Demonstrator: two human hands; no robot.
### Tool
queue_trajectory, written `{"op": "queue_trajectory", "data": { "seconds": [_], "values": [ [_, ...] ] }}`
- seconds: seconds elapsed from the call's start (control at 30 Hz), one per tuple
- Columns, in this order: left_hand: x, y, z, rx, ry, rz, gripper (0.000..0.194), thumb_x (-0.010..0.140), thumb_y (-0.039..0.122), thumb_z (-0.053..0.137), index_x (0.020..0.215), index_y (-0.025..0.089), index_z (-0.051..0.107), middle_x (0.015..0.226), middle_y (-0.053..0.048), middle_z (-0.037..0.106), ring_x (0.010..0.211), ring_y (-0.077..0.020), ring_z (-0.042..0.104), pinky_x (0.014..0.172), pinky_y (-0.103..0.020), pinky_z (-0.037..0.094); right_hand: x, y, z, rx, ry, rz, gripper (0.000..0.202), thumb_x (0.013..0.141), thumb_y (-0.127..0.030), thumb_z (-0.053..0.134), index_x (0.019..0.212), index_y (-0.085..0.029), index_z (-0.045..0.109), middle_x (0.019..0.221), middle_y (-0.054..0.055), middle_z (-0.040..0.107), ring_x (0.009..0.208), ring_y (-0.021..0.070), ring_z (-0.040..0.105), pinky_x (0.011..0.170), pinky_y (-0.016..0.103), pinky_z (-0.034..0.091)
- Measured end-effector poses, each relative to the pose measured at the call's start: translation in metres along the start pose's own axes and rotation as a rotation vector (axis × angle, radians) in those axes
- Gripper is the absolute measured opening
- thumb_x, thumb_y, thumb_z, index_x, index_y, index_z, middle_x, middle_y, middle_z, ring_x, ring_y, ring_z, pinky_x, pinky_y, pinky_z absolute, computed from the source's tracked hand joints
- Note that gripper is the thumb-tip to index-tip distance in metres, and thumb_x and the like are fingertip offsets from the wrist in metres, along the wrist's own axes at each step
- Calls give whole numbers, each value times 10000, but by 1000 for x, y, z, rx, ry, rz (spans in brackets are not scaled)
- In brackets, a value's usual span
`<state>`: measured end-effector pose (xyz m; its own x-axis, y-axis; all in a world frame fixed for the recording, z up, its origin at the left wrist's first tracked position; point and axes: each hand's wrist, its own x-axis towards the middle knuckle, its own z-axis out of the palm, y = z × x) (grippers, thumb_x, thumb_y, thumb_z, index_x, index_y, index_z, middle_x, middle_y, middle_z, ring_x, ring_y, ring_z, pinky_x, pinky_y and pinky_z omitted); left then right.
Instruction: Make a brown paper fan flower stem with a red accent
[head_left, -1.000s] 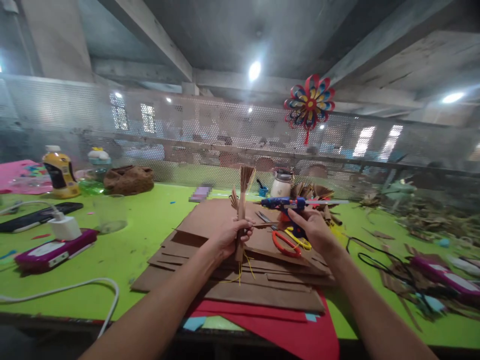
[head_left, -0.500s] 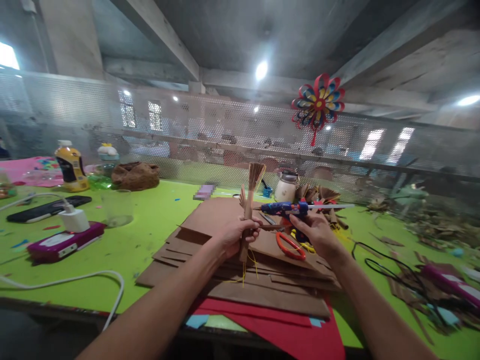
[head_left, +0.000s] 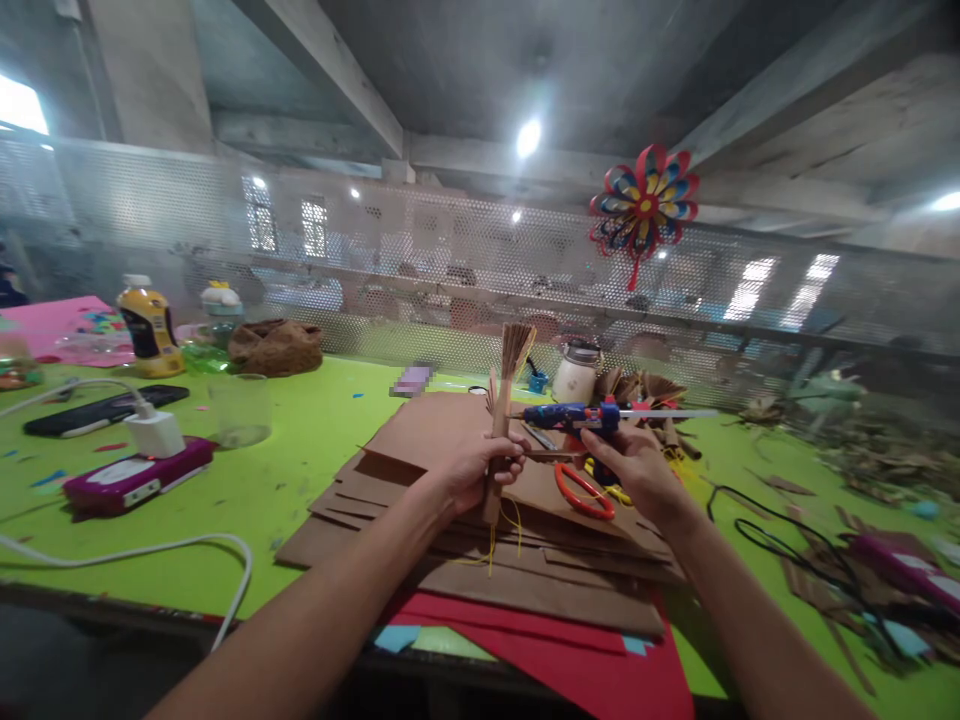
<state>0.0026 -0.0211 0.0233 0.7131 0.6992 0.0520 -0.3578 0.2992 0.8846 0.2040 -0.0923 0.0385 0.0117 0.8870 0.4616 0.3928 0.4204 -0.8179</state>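
Nearest the person, a flat bright-red sheet is lying under a layered stack of plain brown paper on the bright-green table. Above the stack, the left hand is holding a slim, upright brown paper roll with a pleated, fanned top, its fingers closed around the lower stem; thin yellow strings are hanging below. The right hand is gripping a dark-blue plastic glue gun, fingers wrapped round its handle, the nozzle pointing at the stem; contact is too small to tell. A narrow brown paper strip is running between the hands. The step in hand seems to be gluing; the next move is probably calling for a steady stem and a small, precise dab before wrapping the strip. Farther back, a cream, dark-lidded jar is standing near the metal mesh screen.
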Motion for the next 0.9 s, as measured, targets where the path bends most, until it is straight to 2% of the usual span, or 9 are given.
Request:
{"op": "queue_trajectory", "data": {
  "seconds": [0.4, 0.9],
  "values": [
    [0, 0, 0, -8, 13, -10, 147, 637, 75, 570, 780, 72, 536, 633, -38, 505, 529, -38, 432, 385, -113, 211, 1, 3, 0, -28, 9, -21, 306, 797, -421, 531, 821, -127, 608, 618, 16, 582, 530, 105, 475, 500, 227, 353],
    [0, 0, 1, 29, -16, 2, 128, 638, 90, 577, 761, 79, 544, 627, -24, 492, 527, -37, 423, 381, -111, 210, -1, -8, 2, -105, 22, -54, 285, 812, -405, 507, 781, -137, 596, 604, 15, 593, 560, 118, 516, 536, 228, 386]
  ]
}}
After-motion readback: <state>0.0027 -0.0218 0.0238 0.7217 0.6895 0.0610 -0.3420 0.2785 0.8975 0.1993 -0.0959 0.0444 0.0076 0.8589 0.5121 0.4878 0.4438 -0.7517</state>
